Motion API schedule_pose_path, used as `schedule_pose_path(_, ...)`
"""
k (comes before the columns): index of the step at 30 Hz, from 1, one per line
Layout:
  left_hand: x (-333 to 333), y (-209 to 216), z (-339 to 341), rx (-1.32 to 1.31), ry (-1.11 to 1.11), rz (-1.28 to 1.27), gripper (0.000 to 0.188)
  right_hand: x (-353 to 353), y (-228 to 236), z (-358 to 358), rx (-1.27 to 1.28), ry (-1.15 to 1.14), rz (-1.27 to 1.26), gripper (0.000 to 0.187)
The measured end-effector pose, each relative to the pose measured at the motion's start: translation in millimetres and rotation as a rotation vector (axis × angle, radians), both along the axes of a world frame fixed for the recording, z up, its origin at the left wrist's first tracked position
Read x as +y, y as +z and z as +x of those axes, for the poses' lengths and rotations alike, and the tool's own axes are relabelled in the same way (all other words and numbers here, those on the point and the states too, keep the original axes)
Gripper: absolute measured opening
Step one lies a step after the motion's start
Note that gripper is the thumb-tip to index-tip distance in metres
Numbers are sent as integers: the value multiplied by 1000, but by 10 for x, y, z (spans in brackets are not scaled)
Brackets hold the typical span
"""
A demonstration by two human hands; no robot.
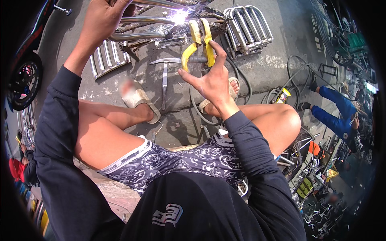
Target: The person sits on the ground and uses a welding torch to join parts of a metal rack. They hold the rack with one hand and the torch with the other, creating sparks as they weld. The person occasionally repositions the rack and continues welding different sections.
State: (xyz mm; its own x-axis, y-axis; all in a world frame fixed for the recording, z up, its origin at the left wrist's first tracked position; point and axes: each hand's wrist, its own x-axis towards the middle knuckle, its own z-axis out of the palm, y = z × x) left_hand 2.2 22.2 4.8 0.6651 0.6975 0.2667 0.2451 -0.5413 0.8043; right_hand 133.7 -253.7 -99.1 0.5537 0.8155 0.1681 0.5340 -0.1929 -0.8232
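My right hand (211,82) grips a yellow welding electrode holder (208,52), thumb and forefinger on its two levers. Just beyond its jaws a bright welding arc (179,17) glares and whites out the joint. At the upper left, my left hand (105,18) is closed at the end of a shiny metal tube (159,4), its fingertips partly cut off by the picture's edge. Two more bent tubes (138,37) lie below that one, over a rough dark support (217,27). A chipping hammer (165,78) is on the ground below.
Slatted metal frames (249,28) are stacked at the upper right; another slatted frame (108,60) lies left. Cables (241,76) loop beside my sandalled foot. A motorcycle wheel (26,80) stands far left. A person in blue trousers (333,108) is at the right, near scattered metal parts (297,154).
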Motion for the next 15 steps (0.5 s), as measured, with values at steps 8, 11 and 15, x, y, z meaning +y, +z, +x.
schedule_pose_path(8, 58, 8, 7, 27, 11, -62, 27, 3, -12, -3, -14, 13, -2, 107)
schedule_pose_path(11, 51, 13, -2, 43, 7, -102, 27, 13, -8, -7, -34, 16, 6, 108)
schedule_pose_path(15, 31, -22, -9, -9, -16, -35, 28, 14, -2, -4, -51, 20, -8, 109)
